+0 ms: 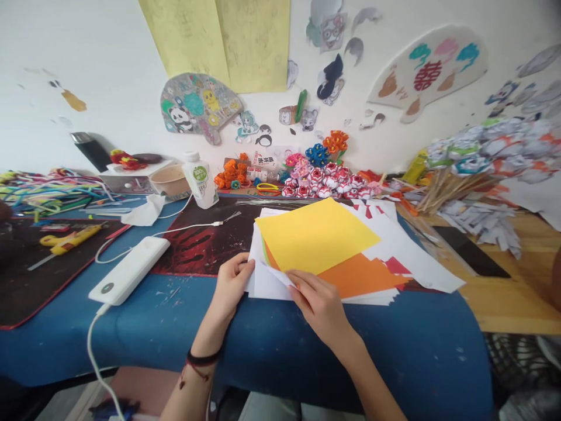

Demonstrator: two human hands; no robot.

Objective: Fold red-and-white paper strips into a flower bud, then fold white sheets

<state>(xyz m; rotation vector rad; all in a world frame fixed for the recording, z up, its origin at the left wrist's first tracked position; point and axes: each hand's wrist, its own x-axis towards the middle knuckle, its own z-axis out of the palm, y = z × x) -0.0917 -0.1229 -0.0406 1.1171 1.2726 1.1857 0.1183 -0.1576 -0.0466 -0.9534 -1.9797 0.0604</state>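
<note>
So, left hand (233, 282) nearly closed, right hand (322, 304) likewise; white paper (266, 285) in both pinches.

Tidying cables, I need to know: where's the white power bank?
In the head view, the white power bank lies on the blue table cover, left of the left hand, its far end at the red-patterned mat.
</note>
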